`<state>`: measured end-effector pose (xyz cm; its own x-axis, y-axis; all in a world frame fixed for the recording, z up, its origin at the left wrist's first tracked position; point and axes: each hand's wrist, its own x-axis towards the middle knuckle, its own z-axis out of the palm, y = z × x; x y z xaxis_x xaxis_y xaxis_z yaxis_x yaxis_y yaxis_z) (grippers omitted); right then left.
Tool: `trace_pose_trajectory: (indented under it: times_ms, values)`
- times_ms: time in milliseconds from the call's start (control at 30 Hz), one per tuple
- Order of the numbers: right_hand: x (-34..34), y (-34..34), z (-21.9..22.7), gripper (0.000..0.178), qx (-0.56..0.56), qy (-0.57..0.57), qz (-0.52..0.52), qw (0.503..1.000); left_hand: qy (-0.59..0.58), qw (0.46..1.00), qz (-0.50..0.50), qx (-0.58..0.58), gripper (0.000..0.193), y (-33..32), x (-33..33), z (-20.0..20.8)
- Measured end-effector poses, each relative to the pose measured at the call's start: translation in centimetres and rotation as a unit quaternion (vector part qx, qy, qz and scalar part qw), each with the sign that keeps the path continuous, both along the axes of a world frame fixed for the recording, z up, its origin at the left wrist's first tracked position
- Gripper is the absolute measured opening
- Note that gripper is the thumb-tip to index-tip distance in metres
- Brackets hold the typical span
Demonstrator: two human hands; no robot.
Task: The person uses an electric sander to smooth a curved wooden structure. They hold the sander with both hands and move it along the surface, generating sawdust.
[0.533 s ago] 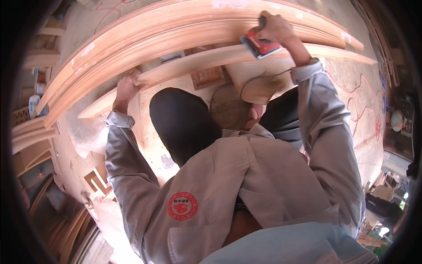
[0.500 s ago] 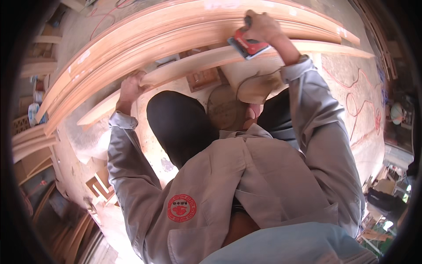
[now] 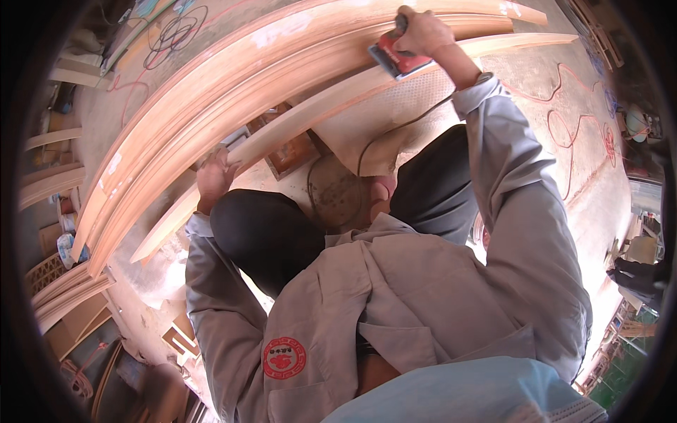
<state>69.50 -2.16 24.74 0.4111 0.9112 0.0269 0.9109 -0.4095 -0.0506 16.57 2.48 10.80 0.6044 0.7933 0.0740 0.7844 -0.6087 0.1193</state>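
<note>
The right-hand grip (image 3: 426,34) is clenched on a red-and-black handheld power sander (image 3: 410,65), at the far centre-right of the scene. The tool's flat base lies over a long, pale, bare wooden plank (image 3: 324,104); whether the whole pad bears on it cannot be told. The plank slants from near left to far right, narrowing toward both ends.

The left-hand grip (image 3: 215,179) grasps the plank toward its left end, just beyond the left knee of the black trousers (image 3: 264,225).

On the far side of the plank, and close along it, lies a stack of long, orange-tan wooden mouldings (image 3: 211,92), grooved lengthwise and marked with whitish patches. Between the person and the plank are a reddish-brown wooden panel (image 3: 291,155) and a pale, dimpled sheet (image 3: 395,106) crossed by a dark line.

Markings: the grey jacket (image 3: 458,310) carries a round red-and-white badge (image 3: 285,358) on the left breast, with a patterned border, a red central figure and a short row of dark characters. Pale lettering on the sander is too small and blurred to read.

On the concrete floor (image 3: 592,169) at right, a thin red cord (image 3: 608,141) lies in loops. A black cord coil (image 3: 173,39) lies at far left.
</note>
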Motion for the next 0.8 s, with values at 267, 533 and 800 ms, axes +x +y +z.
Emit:
trace_pose_trajectory:
  times_ms: [267,533,800]
  values:
    - [14.0,-0.1,3.5,0.049,-0.045,0.134,-0.146,0.979,-0.048,0.997,-0.021,0.063,0.039,-0.4,0.1,-1.2]
    - [9.9,6.1,2.4,0.042,-0.218,0.059,0.098,0.969,-0.067,0.992,-0.018,0.108,0.037,-0.7,1.2,-0.8]
    - [-9.3,13.8,-4.8,0.045,-0.261,0.210,0.291,0.896,-0.051,0.996,-0.005,0.079,0.038,-0.2,2.5,-1.0]
